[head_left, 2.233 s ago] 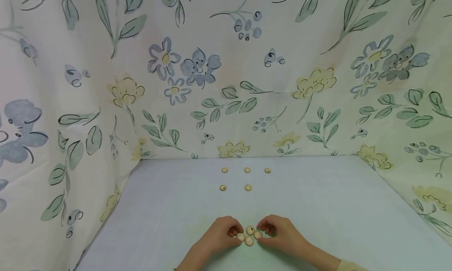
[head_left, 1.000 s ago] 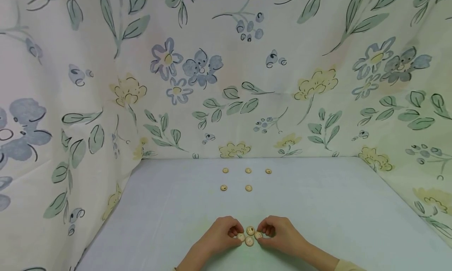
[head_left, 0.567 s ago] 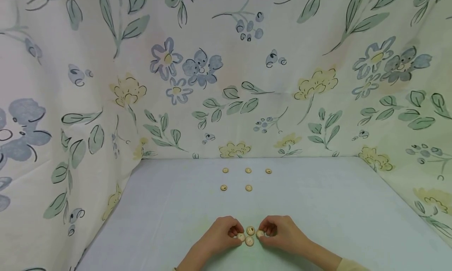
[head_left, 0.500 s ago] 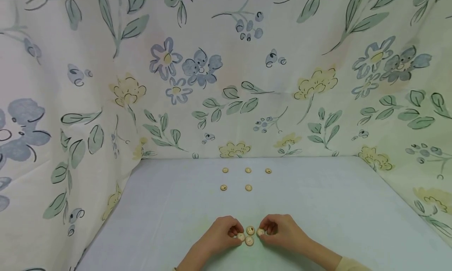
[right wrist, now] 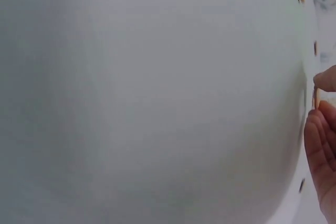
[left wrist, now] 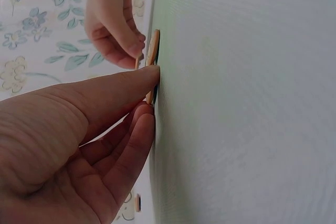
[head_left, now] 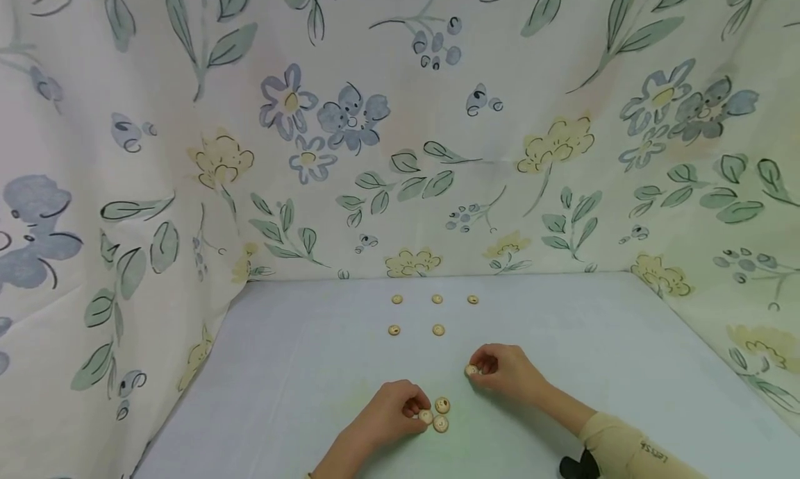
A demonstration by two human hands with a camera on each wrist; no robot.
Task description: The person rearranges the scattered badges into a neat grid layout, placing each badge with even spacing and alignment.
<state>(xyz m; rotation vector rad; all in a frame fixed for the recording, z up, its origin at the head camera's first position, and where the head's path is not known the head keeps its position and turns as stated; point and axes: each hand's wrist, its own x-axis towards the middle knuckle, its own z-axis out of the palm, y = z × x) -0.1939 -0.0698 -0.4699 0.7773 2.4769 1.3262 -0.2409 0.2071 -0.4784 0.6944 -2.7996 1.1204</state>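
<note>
Slippage could drop round tan wood-like disc (head_left: 471, 371) edge-pinched by right hand (head_left: 507, 374), ahead of left hand (head_left: 394, 412) pinching second disc (head_left: 426, 417).

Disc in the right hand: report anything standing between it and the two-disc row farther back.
Nothing visible stands between the disc in the right hand and the two-disc row; only white surface shows there. The left hand and two loose discs are on the near side, off that line.
</note>
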